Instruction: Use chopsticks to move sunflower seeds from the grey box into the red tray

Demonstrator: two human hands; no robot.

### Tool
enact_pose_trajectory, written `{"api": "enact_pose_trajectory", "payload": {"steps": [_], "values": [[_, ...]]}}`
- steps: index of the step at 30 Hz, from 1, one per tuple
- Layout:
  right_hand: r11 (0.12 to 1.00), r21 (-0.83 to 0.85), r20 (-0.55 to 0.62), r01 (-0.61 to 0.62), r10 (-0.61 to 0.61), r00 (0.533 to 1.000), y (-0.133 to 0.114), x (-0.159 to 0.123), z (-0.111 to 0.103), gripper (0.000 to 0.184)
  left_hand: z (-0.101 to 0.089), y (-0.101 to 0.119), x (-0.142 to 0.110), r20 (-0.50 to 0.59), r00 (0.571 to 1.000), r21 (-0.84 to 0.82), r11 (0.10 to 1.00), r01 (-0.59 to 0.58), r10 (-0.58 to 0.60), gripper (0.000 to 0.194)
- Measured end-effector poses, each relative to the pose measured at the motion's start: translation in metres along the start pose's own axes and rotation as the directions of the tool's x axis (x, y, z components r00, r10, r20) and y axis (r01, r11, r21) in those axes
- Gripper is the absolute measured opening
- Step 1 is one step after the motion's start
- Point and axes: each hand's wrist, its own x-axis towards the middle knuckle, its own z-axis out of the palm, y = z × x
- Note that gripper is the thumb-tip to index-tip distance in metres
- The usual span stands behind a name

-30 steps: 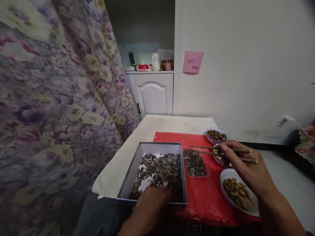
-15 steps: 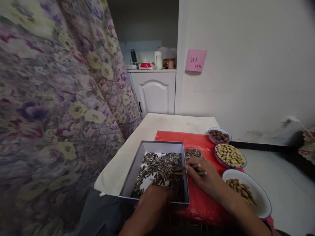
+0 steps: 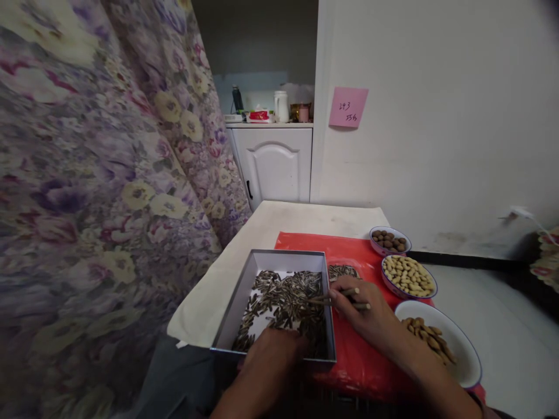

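Two wooden chopsticks (image 3: 358,306) are pinched in my right hand (image 3: 364,311), over the right wall of a shallow white box (image 3: 238,305). Their tips point left, close above the sunflower seeds (image 3: 286,297) spread across the box floor. My left hand (image 3: 275,352) lies across the box's near edge, back upward. Its fingers are in shadow among the seeds, so I cannot see what they touch. Just behind my right hand, more sunflower seeds (image 3: 343,272) rest in a clear tray, partly covered by the hand.
A red plastic sheet (image 3: 305,240) covers part of the cream tablecloth (image 3: 205,305). Along the right side stand a bowl of round brown nuts (image 3: 388,240), a bowl of peanuts (image 3: 408,275) and a larger white bowl (image 3: 465,355) with brown oblong nuts. A floral curtain (image 3: 131,192) hangs at left.
My right hand and the chopsticks have shifted slightly to the right, with the tips drawn a little toward the box's right wall. My left hand stays in place.
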Motion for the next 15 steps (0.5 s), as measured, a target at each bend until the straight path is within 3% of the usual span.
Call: {"api": "enact_pose_trajectory", "payload": {"steps": [7,11,15], "values": [[0.997,0.044,-0.124,-0.066,0.071,0.990,-0.019,-0.011,-0.048,0.022,-0.001,0.001,-0.003,-0.016,1.000,-0.024,1.000,0.018,-0.018,0.012],[0.986,0.051,-0.281,-0.158,0.166,0.945,-0.021,-0.023,-0.077,0.021,0.000,0.001,-0.003,-0.043,0.999,-0.014,0.999,0.030,-0.030,0.011],[0.975,0.035,-0.389,-0.221,0.217,0.895,-0.017,-0.028,-0.093,0.023,0.003,0.000,-0.002,-0.041,0.999,0.002,1.000,0.025,-0.025,0.011]]}}
